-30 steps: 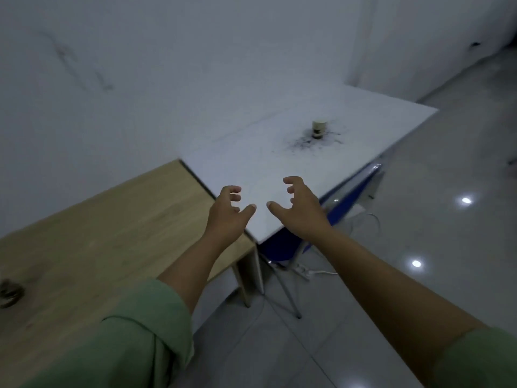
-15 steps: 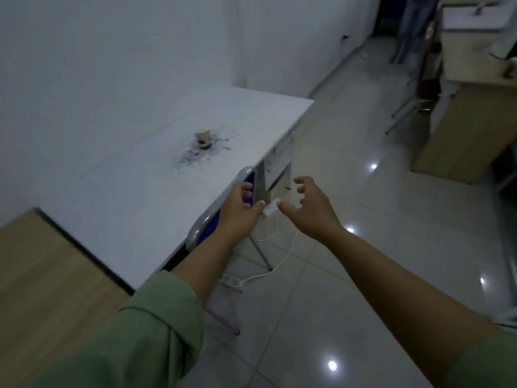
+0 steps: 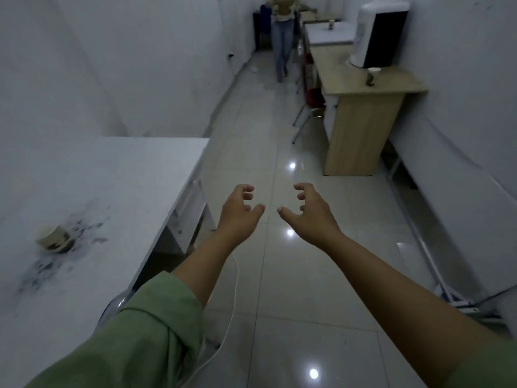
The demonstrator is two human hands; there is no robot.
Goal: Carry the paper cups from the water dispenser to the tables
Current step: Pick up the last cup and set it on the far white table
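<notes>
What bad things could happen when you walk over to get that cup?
The white cord lies on the floor by the left arm, so a foot could catch on it. The tile floor looks shiny and maybe slippery. Another person stands in the narrow aisle near the dispenser, so carrying the cup back could mean a bump and a spill.

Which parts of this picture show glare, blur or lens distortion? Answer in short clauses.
Head view: dim, bluish light; bright ceiling-light spots glare on the glossy floor; the paper cup on the white table is smeared by motion blur; wide-angle bending curves the walls; both hands fairly sharp.
</notes>
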